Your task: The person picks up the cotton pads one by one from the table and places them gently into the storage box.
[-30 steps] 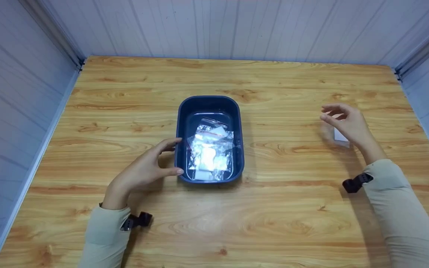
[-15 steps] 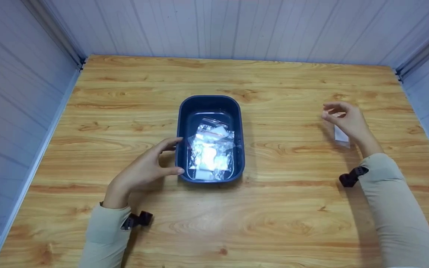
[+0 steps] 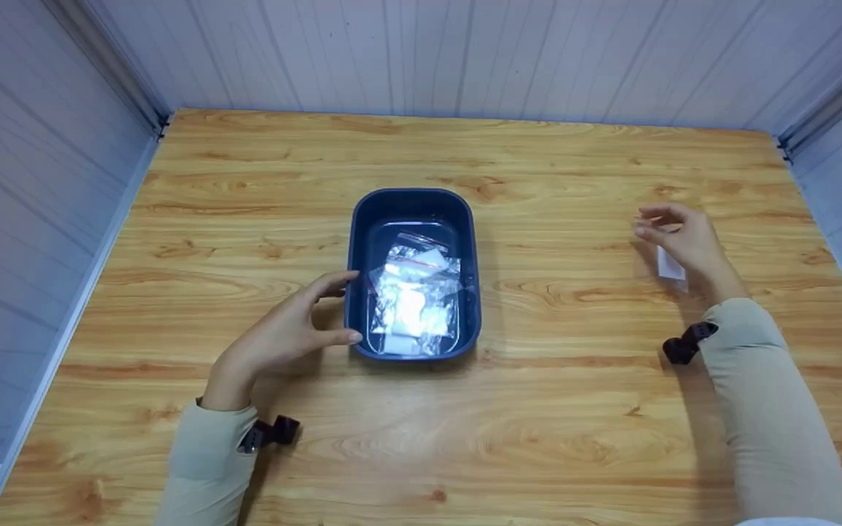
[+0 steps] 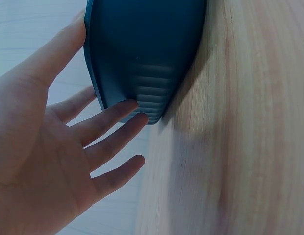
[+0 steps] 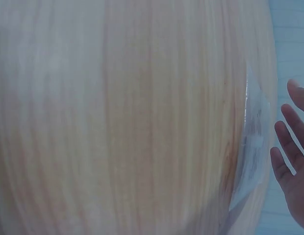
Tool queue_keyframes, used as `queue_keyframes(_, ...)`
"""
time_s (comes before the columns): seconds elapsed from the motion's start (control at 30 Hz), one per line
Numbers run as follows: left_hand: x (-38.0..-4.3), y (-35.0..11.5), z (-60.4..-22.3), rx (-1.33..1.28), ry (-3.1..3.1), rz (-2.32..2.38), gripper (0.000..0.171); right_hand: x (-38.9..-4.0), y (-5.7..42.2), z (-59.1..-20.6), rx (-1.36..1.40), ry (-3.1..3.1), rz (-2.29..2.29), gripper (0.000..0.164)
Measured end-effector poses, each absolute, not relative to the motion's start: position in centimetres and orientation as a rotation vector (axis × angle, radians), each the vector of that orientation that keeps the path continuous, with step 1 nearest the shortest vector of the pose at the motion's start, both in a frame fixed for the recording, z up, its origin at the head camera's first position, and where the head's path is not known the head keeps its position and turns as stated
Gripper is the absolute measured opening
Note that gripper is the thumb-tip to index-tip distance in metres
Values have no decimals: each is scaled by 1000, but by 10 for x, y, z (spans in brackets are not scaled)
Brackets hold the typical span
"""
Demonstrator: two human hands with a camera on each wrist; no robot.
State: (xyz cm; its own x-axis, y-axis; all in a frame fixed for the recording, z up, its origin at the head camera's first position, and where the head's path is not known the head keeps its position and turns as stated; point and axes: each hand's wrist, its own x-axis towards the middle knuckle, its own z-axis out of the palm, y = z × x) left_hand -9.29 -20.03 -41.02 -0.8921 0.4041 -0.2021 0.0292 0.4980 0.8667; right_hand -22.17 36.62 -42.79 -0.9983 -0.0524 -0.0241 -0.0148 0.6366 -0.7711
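Note:
A dark blue rectangular plastic tub (image 3: 474, 307) with rounded corners stands near the middle of the table. Several clear zip bags (image 3: 410, 307) with white pieces in them lie on its floor, partly washed out by glare. My left hand (image 3: 275, 332) touches the tub's left side, thumb and fingertips at the rim and wall. In the left wrist view its fingers are spread and fairly straight. My right hand (image 3: 691, 241) hovers over another clear bag (image 3: 670, 264) with a white piece inside. The right wrist view shows its fingers spread, apart from that bag.
The wood-grain table (image 3: 538, 424) is bounded by a pale panelled wall (image 3: 421, 58) at the back and similar walls at both sides. A small black wrist camera (image 3: 286, 429) sits on the left sleeve, and another wrist camera (image 3: 680, 351) on the right one.
My right forearm has shifted slightly to the left and away from me, while the right hand stays over the bag. The left hand and tub look unmoved.

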Motion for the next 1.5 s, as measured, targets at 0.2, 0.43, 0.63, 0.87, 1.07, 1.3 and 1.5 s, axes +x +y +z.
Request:
queue_keyframes(0.2, -93, -201, -411, 352, 2368, 1357, 87, -224, 371, -432, -16, 2785, -1298, 50)
queue_keyframes(0.43, -92, -202, -411, 346, 2373, 1358, 86, -224, 370, -434, 8, 2801, -1244, 51)
queue_keyframes(0.63, -90, -203, -411, 344, 2381, 1345, 86, -226, 367, -436, 28, 2799, -1273, 50)
queue_keyframes(0.87, -88, -203, -411, 348, 2368, 1363, 87, -228, 366, -439, 24, 2796, -1280, 50)
queue_keyframes(1.07, -87, -203, -411, 350, 2381, 1355, 88, -228, 366, -440, 22, 2784, -1289, 46)
queue_keyframes(1.3, -87, -203, -411, 330, 2379, 1343, 88, -230, 364, -441, 67, 2803, -1236, 44)
queue_keyframes(1.5, -87, -203, -411, 323, 2369, 1350, 87, -231, 364, -441, 85, 2817, -1180, 40)
